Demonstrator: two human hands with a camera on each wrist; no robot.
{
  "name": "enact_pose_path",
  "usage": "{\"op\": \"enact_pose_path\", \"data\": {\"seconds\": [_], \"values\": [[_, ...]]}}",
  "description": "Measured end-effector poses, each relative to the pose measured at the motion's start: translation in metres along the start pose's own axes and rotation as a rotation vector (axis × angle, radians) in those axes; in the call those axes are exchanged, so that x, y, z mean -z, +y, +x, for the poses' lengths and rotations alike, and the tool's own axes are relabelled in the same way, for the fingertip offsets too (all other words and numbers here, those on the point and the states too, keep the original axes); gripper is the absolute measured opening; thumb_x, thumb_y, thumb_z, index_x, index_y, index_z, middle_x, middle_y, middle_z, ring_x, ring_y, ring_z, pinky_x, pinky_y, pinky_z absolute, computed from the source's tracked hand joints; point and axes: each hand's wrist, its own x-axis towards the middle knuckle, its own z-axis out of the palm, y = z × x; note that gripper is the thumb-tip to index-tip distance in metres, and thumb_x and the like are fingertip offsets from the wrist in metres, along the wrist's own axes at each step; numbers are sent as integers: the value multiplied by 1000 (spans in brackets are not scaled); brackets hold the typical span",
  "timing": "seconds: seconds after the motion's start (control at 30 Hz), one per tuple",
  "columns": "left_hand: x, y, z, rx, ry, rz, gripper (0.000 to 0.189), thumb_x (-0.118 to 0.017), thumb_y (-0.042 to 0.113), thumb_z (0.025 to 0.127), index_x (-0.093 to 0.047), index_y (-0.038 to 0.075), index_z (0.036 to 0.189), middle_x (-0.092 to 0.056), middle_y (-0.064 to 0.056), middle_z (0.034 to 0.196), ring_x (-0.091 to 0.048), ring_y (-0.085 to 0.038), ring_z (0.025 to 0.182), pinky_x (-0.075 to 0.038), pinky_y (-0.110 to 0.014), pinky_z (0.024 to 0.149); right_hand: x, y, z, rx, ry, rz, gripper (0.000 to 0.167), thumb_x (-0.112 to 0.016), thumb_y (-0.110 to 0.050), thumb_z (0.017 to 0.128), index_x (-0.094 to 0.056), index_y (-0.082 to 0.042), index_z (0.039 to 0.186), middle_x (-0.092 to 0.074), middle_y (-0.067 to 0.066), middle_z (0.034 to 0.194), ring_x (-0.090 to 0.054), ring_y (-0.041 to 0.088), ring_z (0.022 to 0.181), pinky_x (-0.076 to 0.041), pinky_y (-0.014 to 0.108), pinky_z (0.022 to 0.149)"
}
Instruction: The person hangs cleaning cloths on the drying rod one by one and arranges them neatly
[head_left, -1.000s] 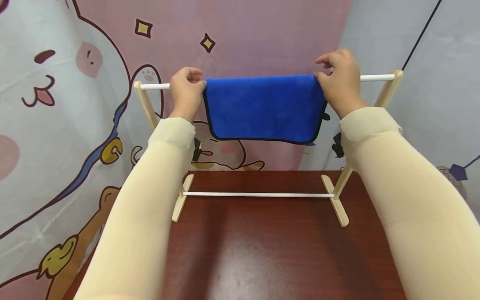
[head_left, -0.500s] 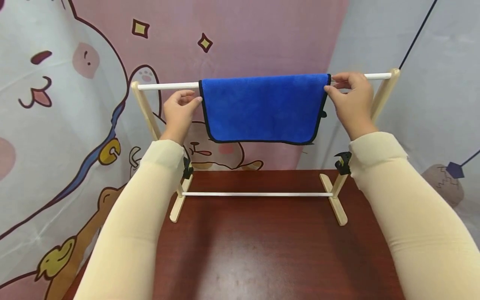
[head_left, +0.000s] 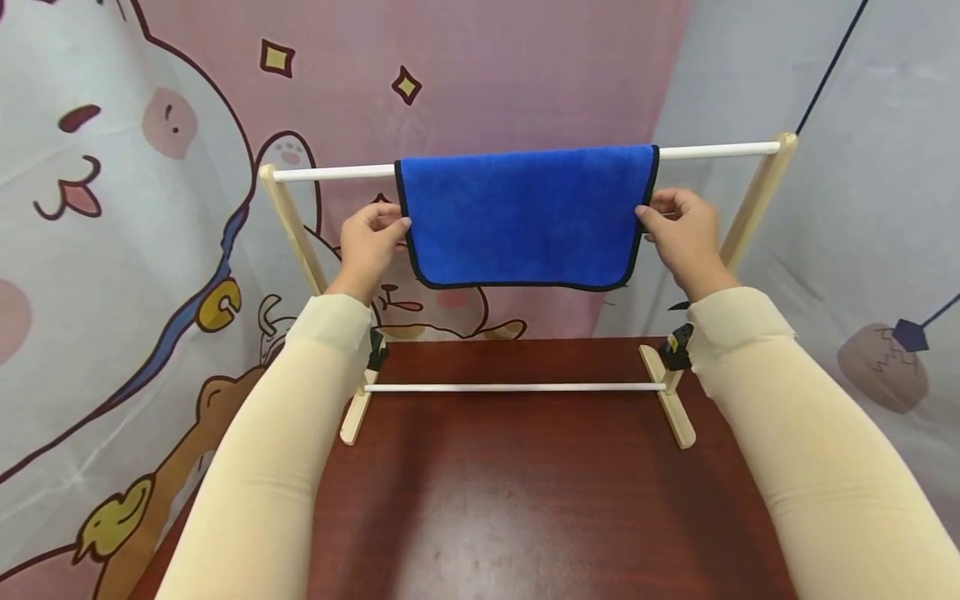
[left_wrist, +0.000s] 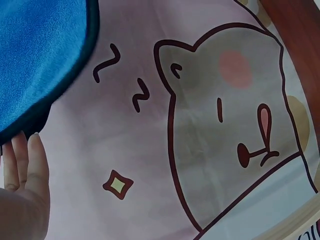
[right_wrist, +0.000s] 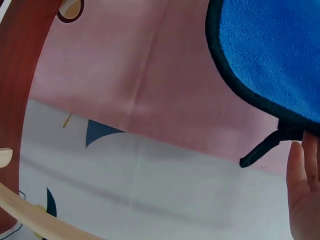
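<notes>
A blue towel (head_left: 525, 221) with black edging hangs folded over the white top bar (head_left: 333, 173) of a drying rack. My left hand (head_left: 369, 248) pinches its left edge, thumb in front and other fingers behind. On the opposite side, my right hand (head_left: 686, 243) pinches the right edge at about the same height. The left wrist view has the fingers of my left hand (left_wrist: 27, 185) at the dark border. In the right wrist view, a black loop (right_wrist: 262, 149) sticks out from the towel beside my right hand (right_wrist: 305, 192).
Wooden legs (head_left: 757, 200) hold up the rack, with a white lower rod (head_left: 517, 387) between their feet. It stands on a dark red-brown table (head_left: 510, 492). Behind hangs a pink and white cartoon cloth (head_left: 525, 75).
Both hands have moved from the top bar down the towel's side edges. The right hand has also come inward over the last half second. The towel stays draped on the bar.
</notes>
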Motion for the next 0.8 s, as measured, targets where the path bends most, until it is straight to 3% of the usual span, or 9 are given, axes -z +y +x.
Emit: {"op": "enact_pose_path", "data": {"seconds": [0.27,0.4,0.5,0.67,0.8], "values": [[-1,4,5,-33,34,-28,22,-64,8,93,-64,0,113,-64,-6,95,-63,-12,77,-55,-23,72,1,-11,8,42,88,11,8,-63,-15,92,-65,-11,98,-58,-11,83,-56,-1,76,-48,10,63],[-3,5,8,-39,46,-40,21,-64,7,92,-65,-1,111,-64,-4,90,-61,-10,73,-52,-18,66,0,-12,8,51,97,9,12,-63,-13,92,-66,-6,101,-58,-15,78,-55,-1,74,-47,10,62],[-4,4,6,-23,34,-18,24,-64,9,92,-64,0,114,-63,-5,94,-61,-13,79,-53,-21,72,0,-9,5,47,85,-28,19,-63,-17,92,-65,-3,106,-57,-15,81,-55,-1,75,-47,10,63],[2,-2,-2,-41,-13,98,30,-63,17,94,-62,3,120,-65,-12,109,-60,-20,101,-49,-33,90,3,-1,-2,84,42,-172,39,-57,-28,96,-60,-3,125,-62,5,104,-57,6,89,-45,16,73],[12,-14,-10,-84,-87,224,38,-61,23,95,-58,4,128,-62,-16,122,-57,-25,113,-46,-39,95,9,6,-11,155,3,-286,45,-52,-29,98,-54,-2,134,-58,22,121,-58,27,107,-47,34,87]]}}
